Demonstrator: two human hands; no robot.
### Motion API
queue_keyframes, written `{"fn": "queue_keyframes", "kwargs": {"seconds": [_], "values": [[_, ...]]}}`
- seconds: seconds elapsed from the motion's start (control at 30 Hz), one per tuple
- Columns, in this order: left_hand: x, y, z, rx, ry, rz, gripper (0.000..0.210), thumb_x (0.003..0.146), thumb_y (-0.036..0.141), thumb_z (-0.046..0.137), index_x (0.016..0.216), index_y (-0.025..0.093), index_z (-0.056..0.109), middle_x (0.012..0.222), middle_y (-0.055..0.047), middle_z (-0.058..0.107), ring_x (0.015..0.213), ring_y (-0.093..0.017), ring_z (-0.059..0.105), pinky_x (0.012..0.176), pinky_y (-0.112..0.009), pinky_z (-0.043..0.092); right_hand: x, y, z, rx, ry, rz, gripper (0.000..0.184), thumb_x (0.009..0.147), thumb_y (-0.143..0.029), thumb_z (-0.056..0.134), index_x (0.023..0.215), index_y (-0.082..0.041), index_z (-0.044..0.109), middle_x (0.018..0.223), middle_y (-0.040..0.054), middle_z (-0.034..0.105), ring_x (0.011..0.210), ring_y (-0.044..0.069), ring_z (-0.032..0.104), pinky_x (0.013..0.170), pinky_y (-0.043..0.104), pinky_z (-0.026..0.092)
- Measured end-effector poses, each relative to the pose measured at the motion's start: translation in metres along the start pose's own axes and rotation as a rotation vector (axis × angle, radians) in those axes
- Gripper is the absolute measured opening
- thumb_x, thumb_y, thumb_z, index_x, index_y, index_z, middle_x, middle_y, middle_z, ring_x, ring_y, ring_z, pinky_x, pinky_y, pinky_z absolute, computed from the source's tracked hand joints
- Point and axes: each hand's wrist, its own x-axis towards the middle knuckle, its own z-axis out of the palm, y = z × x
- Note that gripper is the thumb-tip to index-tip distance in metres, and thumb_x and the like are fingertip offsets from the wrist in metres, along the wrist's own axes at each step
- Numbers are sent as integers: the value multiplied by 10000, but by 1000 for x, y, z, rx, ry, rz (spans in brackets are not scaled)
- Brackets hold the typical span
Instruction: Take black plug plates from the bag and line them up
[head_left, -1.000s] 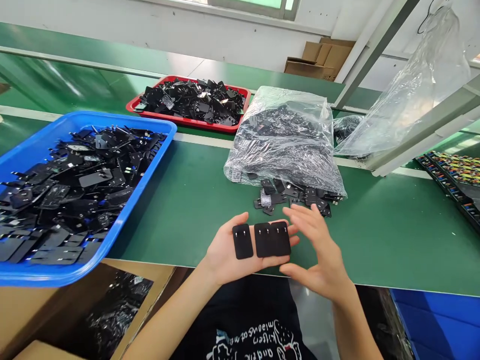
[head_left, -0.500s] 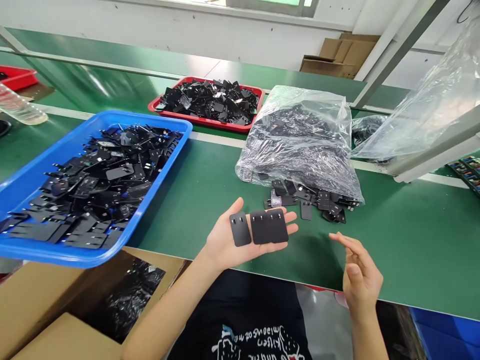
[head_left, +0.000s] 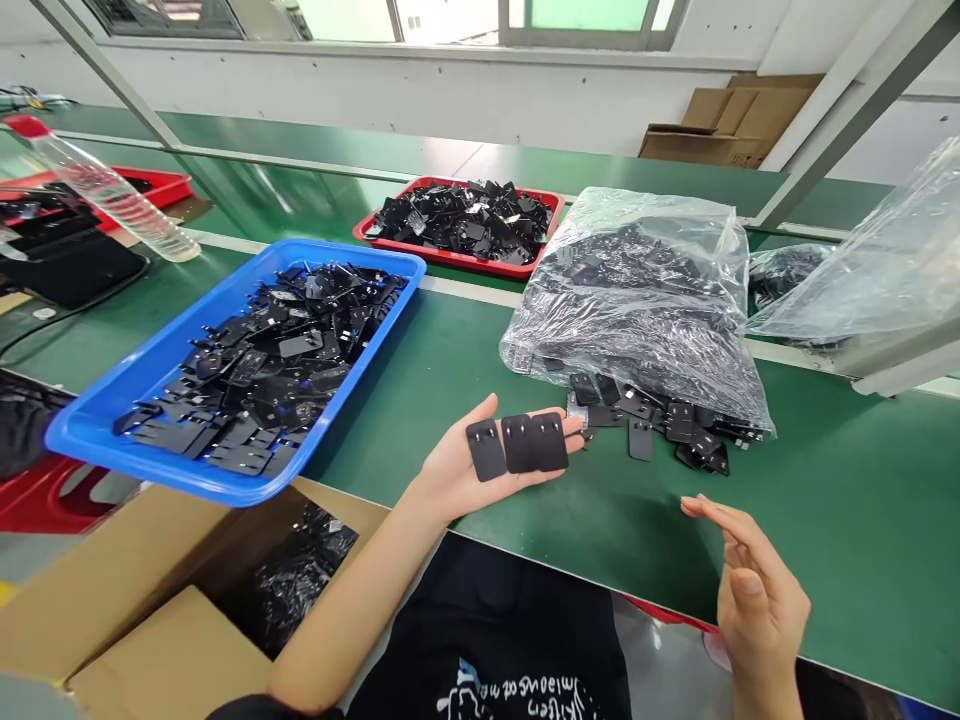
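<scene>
My left hand (head_left: 457,475) is palm up with its fingers stretched flat. Across its palm and fingers lie three thin black plates (head_left: 487,452) side by side, each with two small metal pins near its top edge. My right hand (head_left: 765,590) is off to the right above the table edge, fingers extended and thumb apart, with nothing in it. Beyond my hands, similar loose black plates (head_left: 640,440) lie in a small pile at the mouth of a clear plastic bag (head_left: 637,290) filled with more of them.
To the left stands a blue tray (head_left: 180,490) heaped with black plates; farther back is a red tray (head_left: 450,254), also full. A water bottle (head_left: 124,200) leans at the far left. An open cardboard box (head_left: 150,530) sits below the green table (head_left: 420,370).
The view has swung left, so everything sits farther right and more of the left side shows. The plates stay on my left hand; my right hand keeps nearly the same pose.
</scene>
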Motion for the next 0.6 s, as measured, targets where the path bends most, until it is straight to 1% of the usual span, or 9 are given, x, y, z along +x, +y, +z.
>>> {"fn": "queue_keyframes", "kwargs": {"seconds": [0.1,0.2,0.3,0.33,0.4,0.43,0.47,0.53,0.6], "values": [[-5,3,0,23,144,66,554,967,398,334,1389,51,422,1418,-188,490,1296,-295,498,1013,-386,469,-3,2,-2,-1,-3,4,510,962,-590,439,1106,-141,632,1102,168,639,1064,369,589,795,491,509],[-20,28,2,206,395,252,491,965,302,252,1327,61,481,1398,-163,519,1269,-257,531,1029,-394,475,-6,7,-4,7,-22,16,502,964,-574,441,1133,-139,627,1115,171,638,1033,365,603,764,471,517],[-45,74,7,853,870,749,516,977,330,165,1248,133,558,1382,-87,549,1327,-222,473,1097,-456,423,-6,11,-5,13,-31,10,501,961,-572,442,1145,-143,626,1126,167,639,1025,363,608,761,456,517],[-55,90,9,1140,1096,970,508,987,407,179,1261,202,554,1419,-21,515,1395,-213,379,1130,-474,378,-5,11,-5,9,-30,4,501,960,-575,441,1141,-147,627,1122,162,643,1035,364,604,768,453,515],[-73,118,9,1380,1310,1202,506,944,517,371,1373,259,448,1589,66,215,1495,-226,-30,1233,-496,66,-2,9,-3,-30,-29,-2,498,961,-581,431,1128,-157,634,1109,147,654,1064,361,595,798,447,507],[-80,128,6,1512,1377,1252,586,913,506,462,1426,234,383,1616,56,82,1476,-252,-154,1218,-508,-64,0,8,-2,-64,-31,-2,487,963,-578,430,1121,-167,638,1102,135,660,1074,353,593,818,440,501],[-85,134,2,1718,1462,1251,653,899,493,485,1456,185,338,1623,-5,22,1471,-305,-160,1190,-566,-105,2,6,0,-104,-36,1,465,965,-568,434,1113,-179,643,1097,118,665,1080,339,594,838,428,496],[-89,135,-11,2074,1490,1151,614,913,443,441,1426,110,391,1599,-124,157,1480,-375,3,1165,-653,22,6,2,3,-185,-41,6,404,967,-535,454,1096,-207,651,1098,82,670,1069,299,605,867,392,488],[-84,123,-27,2272,1349,1045,505,927,411,386,1307,115,539,1499,-150,392,1451,-367,198,1148,-629,192,9,2,6,-252,-41,-8,345,967,-499,473,1082,-230,656,1110,52,667,1048,261,618,871,350,488]]}}
